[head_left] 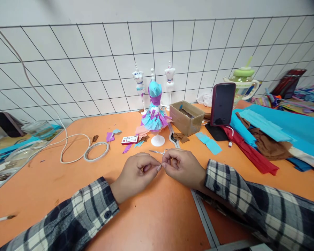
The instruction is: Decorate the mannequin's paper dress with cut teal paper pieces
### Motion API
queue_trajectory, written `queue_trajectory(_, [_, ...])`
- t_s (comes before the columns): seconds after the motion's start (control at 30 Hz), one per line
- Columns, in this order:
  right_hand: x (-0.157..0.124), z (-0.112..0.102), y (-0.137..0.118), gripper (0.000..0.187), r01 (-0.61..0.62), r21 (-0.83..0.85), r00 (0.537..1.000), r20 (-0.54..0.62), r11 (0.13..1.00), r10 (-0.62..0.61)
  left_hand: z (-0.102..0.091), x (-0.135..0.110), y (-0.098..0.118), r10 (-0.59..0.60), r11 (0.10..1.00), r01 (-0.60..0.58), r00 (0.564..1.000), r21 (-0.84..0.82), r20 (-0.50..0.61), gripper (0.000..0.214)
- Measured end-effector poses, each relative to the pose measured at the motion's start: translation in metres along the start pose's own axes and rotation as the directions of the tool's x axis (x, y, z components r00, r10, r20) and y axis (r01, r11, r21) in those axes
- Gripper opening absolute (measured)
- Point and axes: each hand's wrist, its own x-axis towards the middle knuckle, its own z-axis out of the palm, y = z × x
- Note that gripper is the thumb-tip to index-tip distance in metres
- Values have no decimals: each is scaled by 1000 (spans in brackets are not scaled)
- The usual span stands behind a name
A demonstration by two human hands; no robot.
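Observation:
My left hand (140, 172) and my right hand (181, 166) meet fingertip to fingertip above the orange table. Both are closed in a pinch on a tiny whitish piece, too small to name. Just behind them lie small scissors (158, 152), partly hidden by my right hand. Beyond stands a mini dress form (155, 108) on a white round base, wearing a turquoise and purple crepe paper outfit. A small red-and-white box (130, 140) lies left of its base, among scraps of purple, pink and blue paper.
Two white mini mannequins (139, 82) stand at the wall with another behind the dressed one. A cardboard box (187, 118), a propped phone (223, 104) and crepe paper sheets (264, 137) occupy the right. On the left are a tape roll (96, 151) and white cable (64, 146).

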Motion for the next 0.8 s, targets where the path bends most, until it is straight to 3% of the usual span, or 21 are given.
queue_trajectory(0.13, [4,-5,7,13,3,81,999,-50,997,1,1,4,-8,-231,918,245,969,-312,81,24])
queue_trajectory(0.2, [6,-9,11,29,16,142,996,-91,990,-3,2,5,-11,-286,882,304,953,-361,103,25])
queue_trajectory(0.27, [8,-14,14,38,101,131,992,-91,986,-89,2,6,-12,-316,858,337,941,-388,119,26])
queue_trajectory(0.37, [9,-17,17,26,293,-19,954,-52,956,-294,3,5,-10,-319,835,358,934,-418,162,26])
queue_trajectory(0.43, [9,-15,16,10,336,-96,940,-28,937,-340,3,5,-8,-313,821,371,928,-433,201,26])
queue_trajectory(0.53, [10,-13,13,5,339,-138,940,22,931,-339,3,4,-6,-293,819,370,927,-439,235,26])
queue_trajectory(0.67, [19,-28,23,6,315,-203,948,10,927,-319,2,5,-7,-298,864,334,943,-377,151,28])
queue_trajectory(0.73, [26,-42,38,12,225,-318,969,-23,921,-245,3,5,-8,-325,897,344,939,-277,116,33])
queue_trajectory(0.8, [31,-56,56,15,181,-477,983,56,860,-175,4,4,-8,-320,930,334,941,-153,107,35])
